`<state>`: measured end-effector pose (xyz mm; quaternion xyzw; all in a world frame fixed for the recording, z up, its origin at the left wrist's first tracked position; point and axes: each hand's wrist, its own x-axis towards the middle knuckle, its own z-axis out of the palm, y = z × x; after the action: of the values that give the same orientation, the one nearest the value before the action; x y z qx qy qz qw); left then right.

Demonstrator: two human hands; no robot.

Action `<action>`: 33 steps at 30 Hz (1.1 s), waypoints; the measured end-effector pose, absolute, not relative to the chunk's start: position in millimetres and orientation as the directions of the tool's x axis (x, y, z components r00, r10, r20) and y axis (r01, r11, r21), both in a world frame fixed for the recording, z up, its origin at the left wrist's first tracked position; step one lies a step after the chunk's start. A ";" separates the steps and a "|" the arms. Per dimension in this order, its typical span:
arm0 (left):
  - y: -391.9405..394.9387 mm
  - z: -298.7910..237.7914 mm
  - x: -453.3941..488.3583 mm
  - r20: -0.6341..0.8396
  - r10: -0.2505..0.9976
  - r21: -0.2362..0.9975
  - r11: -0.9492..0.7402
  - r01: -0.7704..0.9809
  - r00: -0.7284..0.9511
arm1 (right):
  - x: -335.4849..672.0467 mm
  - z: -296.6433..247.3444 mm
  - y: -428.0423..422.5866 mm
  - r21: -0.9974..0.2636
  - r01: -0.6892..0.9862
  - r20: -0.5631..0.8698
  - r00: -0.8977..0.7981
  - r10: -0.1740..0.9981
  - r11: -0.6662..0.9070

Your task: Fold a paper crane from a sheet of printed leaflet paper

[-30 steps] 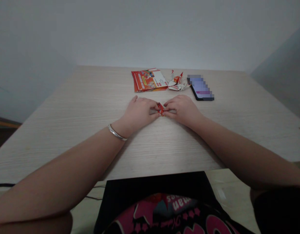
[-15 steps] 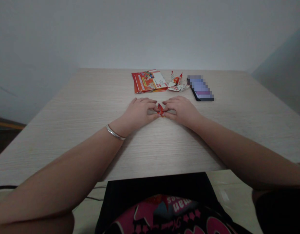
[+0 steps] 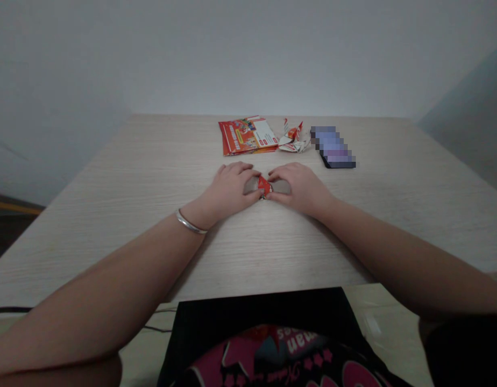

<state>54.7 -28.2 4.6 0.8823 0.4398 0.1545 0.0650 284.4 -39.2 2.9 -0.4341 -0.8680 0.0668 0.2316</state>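
Note:
A small folded piece of red printed paper [image 3: 265, 187] is between my two hands near the middle of the table. My left hand [image 3: 233, 188] grips its left side, with the thumb at the near edge and fingertips at the far edge. On the other side, my right hand [image 3: 300, 185] pinches the paper's right edge between thumb and fingers. Fingertips cover part of the paper, so its full shape is hidden. Just beyond my hands lie folded paper figures [image 3: 293, 138], white and red.
A stack of red and white printed leaflets [image 3: 246, 135] lies at the far side. To the right is a phone [image 3: 334, 148] with a blurred screen. The pale wooden table [image 3: 240, 258] meets a wall behind.
The paper between my hands has turned and now shows a flatter red face with print. My fingers and thumbs have spread slightly around it.

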 end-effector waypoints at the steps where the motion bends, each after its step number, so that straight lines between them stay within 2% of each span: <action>1: -27.7 4.1 54.7 0.206 0.797 0.266 -0.605 0.751 0.568 | 284.7 0.7 -37.7 -0.337 0.724 0.351 -0.497 0.794 0.602; 3: -27.3 5.0 55.5 0.205 0.807 0.325 -0.589 0.739 0.553 | 285.7 -3.0 -34.9 -0.366 0.720 0.354 -0.479 0.803 0.590; 6: -29.3 10.1 58.2 0.210 0.846 0.481 -0.526 0.702 0.490 | 287.3 -5.9 -31.2 -0.398 0.697 0.340 -0.493 0.801 0.597; 11: -34.1 16.3 62.9 0.265 0.860 0.718 -0.478 0.505 0.436 | 289.3 -4.9 -26.5 -0.469 0.641 0.323 -0.515 0.794 0.607; 15: -36.9 14.8 65.3 0.317 0.840 0.795 -0.489 0.359 0.441 | 288.3 -0.3 -25.2 -0.532 0.615 0.311 -0.497 0.810 0.582; 19: -40.6 14.4 67.3 0.328 0.843 0.823 -0.476 0.308 0.426 | 284.5 5.3 -28.5 -0.564 0.631 0.275 -0.464 0.842 0.532; 23: -40.6 16.0 66.0 0.274 0.854 0.798 -0.459 0.391 0.442 | 281.7 6.7 -33.5 -0.573 0.661 0.263 -0.412 0.872 0.485; 28: -36.2 18.5 60.7 0.207 0.831 0.595 -0.526 0.607 0.517 | 281.3 4.3 -36.0 -0.539 0.687 0.289 -0.392 0.873 0.487; 33: -32.7 14.7 58.4 0.242 0.800 0.444 -0.594 0.671 0.548 | 279.7 5.4 -37.0 -0.529 0.679 0.288 -0.421 0.860 0.510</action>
<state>58.4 -32.7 14.7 0.8667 0.4243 0.2140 0.1516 279.7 -37.0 5.4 -0.4657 -0.8259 0.1683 0.2694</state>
